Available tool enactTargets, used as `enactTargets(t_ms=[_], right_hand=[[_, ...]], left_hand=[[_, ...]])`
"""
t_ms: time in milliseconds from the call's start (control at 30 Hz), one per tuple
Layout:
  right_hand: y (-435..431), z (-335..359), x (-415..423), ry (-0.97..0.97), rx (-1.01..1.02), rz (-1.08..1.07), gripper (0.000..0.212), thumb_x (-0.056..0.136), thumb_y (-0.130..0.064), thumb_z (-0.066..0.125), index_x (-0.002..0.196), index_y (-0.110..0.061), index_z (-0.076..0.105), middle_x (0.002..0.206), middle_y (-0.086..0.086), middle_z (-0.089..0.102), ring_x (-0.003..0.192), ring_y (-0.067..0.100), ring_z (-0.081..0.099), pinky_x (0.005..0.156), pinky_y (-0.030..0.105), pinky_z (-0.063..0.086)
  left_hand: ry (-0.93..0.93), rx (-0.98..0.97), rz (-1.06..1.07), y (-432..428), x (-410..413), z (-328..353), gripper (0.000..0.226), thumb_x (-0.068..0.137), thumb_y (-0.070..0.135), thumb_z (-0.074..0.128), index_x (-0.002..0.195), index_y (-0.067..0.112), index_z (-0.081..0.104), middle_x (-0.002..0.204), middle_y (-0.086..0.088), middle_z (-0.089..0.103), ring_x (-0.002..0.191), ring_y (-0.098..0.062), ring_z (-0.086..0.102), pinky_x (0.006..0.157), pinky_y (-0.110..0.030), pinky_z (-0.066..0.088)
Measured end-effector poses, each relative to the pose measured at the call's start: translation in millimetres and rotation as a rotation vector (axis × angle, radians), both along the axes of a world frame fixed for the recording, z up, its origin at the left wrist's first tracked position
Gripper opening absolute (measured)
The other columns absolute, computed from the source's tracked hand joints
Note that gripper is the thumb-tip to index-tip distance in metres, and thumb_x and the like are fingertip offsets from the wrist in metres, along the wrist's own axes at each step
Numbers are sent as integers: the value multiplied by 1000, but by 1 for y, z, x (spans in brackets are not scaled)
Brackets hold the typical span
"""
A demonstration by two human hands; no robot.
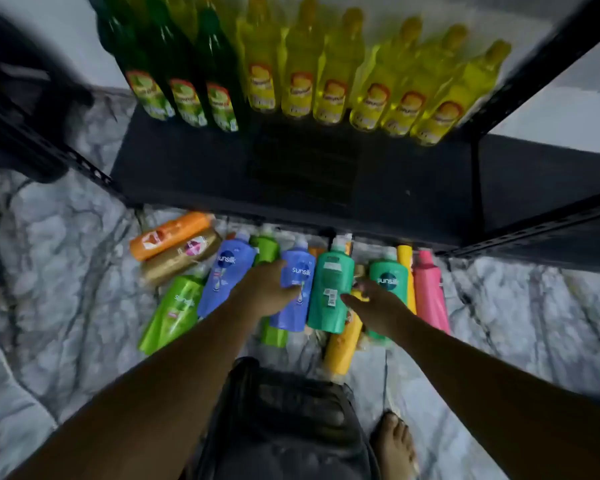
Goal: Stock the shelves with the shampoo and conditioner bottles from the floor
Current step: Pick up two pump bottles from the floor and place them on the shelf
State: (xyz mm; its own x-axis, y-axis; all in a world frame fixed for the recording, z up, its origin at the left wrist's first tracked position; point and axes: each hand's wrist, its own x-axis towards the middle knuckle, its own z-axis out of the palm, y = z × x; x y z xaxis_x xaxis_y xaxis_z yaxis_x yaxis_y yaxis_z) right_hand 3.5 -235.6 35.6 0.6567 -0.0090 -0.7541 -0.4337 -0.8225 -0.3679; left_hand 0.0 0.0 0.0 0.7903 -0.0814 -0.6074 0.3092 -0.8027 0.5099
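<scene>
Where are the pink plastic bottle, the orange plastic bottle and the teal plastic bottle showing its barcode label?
Pink plastic bottle (430, 296): head view, middle of its body.
Orange plastic bottle (172, 233): head view, body beside the label.
Teal plastic bottle showing its barcode label (330, 285): head view, mid-body, just above the barcode.

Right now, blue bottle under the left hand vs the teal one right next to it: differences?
The blue bottle shows its Sunsilk front; the teal bottle lies back label up. The left hand grips the blue bottle; the right hand only reaches the teal bottle's edge. Shared: same shape, side by side, caps toward the shelf.
</scene>
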Motion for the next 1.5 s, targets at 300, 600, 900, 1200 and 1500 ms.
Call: enactTargets(t_ms=[300, 600, 900, 1200, 1500], right_hand=[[27, -125, 57, -168, 84, -204, 74, 80, -55, 74, 134, -16, 41, 127, 13, 60, 105, 32, 67, 85, 47, 60], [25, -106, 25, -333, 46, -242, 71, 76, -48, 82, 131, -26, 43, 114, 3, 65, 93, 25, 67, 81, 40, 58], [35, -36, -71, -411, 71, -103, 67, 64, -40, 90, 124, -26, 63, 108, -7, 52, 94, 16, 56, 76, 23, 37], [50, -48, -149, -348, 188, -78, 73, 63, -38, 90, 126, -45, 55, 121, -19, 52, 102, 10, 57, 80, 26, 43], [34, -68, -161, -420, 271, 274, 82, 69, -3, 83, 140, -26, 50, 140, -13, 50, 132, 19, 41, 105, 48, 43]], left_hand=[[-84, 24, 65, -15, 32, -99, 96, 72, 57, 85, 146, 13, 41, 138, -11, 60, 122, -32, 61, 93, -41, 52], [-200, -37, 191, -27, 19, -85, 96, 58, 34, 97, 133, 11, 40, 127, -13, 53, 109, -34, 61, 75, -35, 46], [-289, -370, 381, 11, -84, -31, 84, 64, 16, 96, 129, 30, 44, 128, 6, 56, 117, -9, 56, 91, -14, 43], [-171, -246, 255, 37, -155, -29, 85, 62, 24, 96, 131, 30, 48, 117, 16, 60, 108, -6, 57, 83, -23, 43], [-281, -296, 171, 56, -196, -39, 61, 70, 15, 85, 120, 30, 54, 111, 5, 61, 101, -9, 57, 84, -22, 43]])
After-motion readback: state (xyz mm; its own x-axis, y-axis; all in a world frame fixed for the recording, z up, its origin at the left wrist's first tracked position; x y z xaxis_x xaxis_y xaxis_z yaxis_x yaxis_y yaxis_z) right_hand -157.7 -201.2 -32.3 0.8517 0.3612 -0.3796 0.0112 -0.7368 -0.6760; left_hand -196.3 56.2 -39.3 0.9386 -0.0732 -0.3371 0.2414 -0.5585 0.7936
